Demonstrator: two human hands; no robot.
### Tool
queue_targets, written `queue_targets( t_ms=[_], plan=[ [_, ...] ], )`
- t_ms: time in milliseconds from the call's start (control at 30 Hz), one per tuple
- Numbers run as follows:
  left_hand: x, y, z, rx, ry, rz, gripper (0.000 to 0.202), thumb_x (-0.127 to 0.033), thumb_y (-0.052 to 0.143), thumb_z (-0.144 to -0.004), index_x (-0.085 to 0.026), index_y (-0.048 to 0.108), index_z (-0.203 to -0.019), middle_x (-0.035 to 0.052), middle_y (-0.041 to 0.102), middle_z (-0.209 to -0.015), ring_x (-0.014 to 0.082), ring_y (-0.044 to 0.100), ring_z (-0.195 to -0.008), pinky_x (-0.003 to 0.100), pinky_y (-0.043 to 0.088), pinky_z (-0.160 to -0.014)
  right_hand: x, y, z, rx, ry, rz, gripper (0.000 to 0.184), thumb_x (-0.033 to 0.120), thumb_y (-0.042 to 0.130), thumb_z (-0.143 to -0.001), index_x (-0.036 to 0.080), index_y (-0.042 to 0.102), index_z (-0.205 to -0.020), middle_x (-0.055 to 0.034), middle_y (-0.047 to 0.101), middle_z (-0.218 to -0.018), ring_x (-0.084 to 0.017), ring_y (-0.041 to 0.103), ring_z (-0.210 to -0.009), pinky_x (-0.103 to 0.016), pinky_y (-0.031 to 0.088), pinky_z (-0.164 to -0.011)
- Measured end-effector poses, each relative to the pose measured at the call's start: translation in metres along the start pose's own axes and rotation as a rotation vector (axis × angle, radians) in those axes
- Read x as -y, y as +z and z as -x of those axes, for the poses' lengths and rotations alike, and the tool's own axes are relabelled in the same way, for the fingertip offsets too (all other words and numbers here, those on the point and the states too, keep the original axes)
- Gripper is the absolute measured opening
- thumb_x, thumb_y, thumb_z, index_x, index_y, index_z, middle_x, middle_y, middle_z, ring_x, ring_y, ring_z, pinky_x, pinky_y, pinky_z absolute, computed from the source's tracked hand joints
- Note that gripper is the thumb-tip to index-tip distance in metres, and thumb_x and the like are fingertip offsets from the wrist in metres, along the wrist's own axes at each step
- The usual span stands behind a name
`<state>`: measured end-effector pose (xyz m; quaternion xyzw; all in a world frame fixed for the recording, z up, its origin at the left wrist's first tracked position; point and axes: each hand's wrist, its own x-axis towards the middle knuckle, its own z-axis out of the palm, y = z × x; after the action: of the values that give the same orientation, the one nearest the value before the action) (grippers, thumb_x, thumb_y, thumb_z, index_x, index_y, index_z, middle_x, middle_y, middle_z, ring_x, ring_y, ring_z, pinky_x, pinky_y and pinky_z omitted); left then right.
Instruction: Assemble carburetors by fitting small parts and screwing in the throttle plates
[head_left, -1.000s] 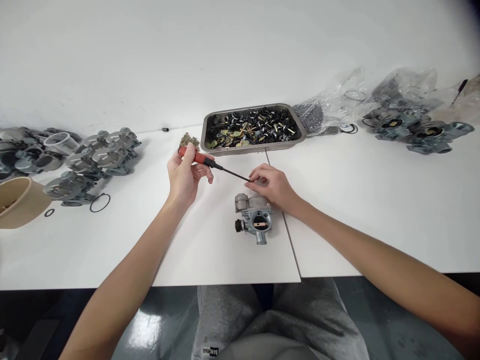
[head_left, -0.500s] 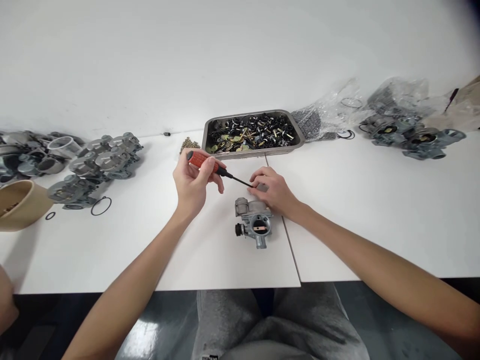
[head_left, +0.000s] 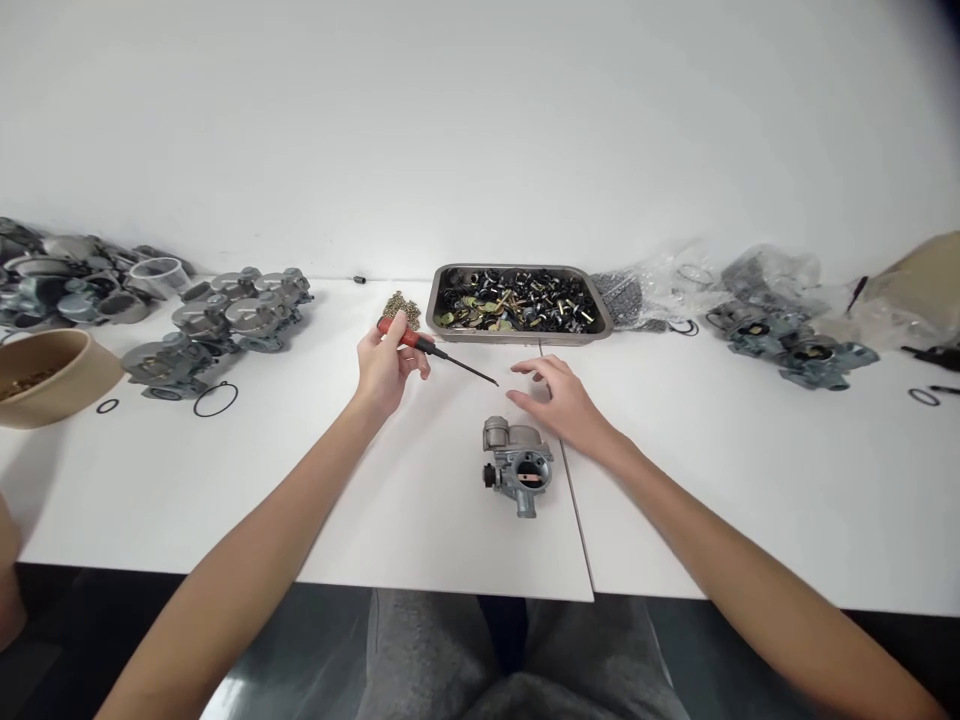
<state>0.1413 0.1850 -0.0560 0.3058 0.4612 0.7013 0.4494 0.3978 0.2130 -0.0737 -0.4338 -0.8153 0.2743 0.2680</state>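
My left hand (head_left: 384, 368) is closed round the red handle of a screwdriver (head_left: 433, 350), whose dark shaft points right and slightly down over the white table (head_left: 750, 470). My right hand (head_left: 566, 402) hovers with fingers spread just right of the shaft's tip, holding nothing. A grey metal carburetor (head_left: 517, 465) stands on the table right below and in front of my right hand, apart from it.
A metal tray (head_left: 517, 338) of small black and brass parts sits behind the hands, with a small pile of brass bits (head_left: 403, 306) to its left. Carburetor heaps (head_left: 225, 325) and black O-rings (head_left: 215, 400) lie left, a tan bowl (head_left: 52, 375) far left. Plastic bags and more carburetors (head_left: 787, 340) lie right.
My right hand has lifted off the carburetor and opened, away from the screwdriver tip. The left hand still holds the screwdriver. The view has tilted up.
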Motion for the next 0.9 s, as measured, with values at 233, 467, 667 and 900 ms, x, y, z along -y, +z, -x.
queue_targets(
  t_ms=[233,467,667,900],
  plan=[
    [-0.01,-0.02,-0.019,-0.142,-0.056,0.218,0.039,-0.043,0.066,-0.085,-0.016,0.043,-0.068,0.0072,0.07,-0.068,0.0059,0.046,-0.037,0.022,0.039,-0.041,0.024,-0.037,-0.044,-0.002,-0.079,0.066,0.018,0.033,0.061,-0.087,0.018,0.07,-0.09,-0.0061,0.072,-0.093,-0.016,0.06,-0.079,-0.031,0.047,-0.075],
    [-0.017,-0.022,-0.018,-0.15,-0.078,0.276,0.034,-0.036,0.06,-0.09,-0.017,0.042,-0.068,0.0064,0.069,-0.066,0.0069,0.045,-0.037,0.022,0.037,-0.042,0.054,-0.031,-0.122,0.028,-0.12,0.12,0.018,0.025,0.059,-0.085,0.015,0.073,-0.089,-0.0066,0.074,-0.095,-0.016,0.064,-0.085,-0.03,0.046,-0.079],
    [-0.023,-0.024,-0.019,-0.174,-0.099,0.324,0.033,-0.034,0.056,-0.092,-0.016,0.042,-0.068,0.0063,0.067,-0.065,0.0066,0.044,-0.036,0.021,0.034,-0.041,0.063,0.007,-0.171,0.248,-0.172,0.27,0.023,0.023,0.06,-0.085,0.014,0.073,-0.102,-0.0095,0.074,-0.103,-0.015,0.064,-0.081,-0.026,0.045,-0.073],
    [-0.03,-0.022,-0.018,-0.184,-0.138,0.325,0.039,-0.04,0.063,-0.088,-0.016,0.042,-0.066,0.0045,0.066,-0.061,0.0055,0.042,-0.035,0.021,0.032,-0.041,0.047,0.044,-0.188,0.338,-0.23,0.366,0.019,0.018,0.064,-0.082,0.013,0.075,-0.096,-0.0141,0.074,-0.106,-0.02,0.064,-0.089,-0.028,0.044,-0.079]
  ],
)
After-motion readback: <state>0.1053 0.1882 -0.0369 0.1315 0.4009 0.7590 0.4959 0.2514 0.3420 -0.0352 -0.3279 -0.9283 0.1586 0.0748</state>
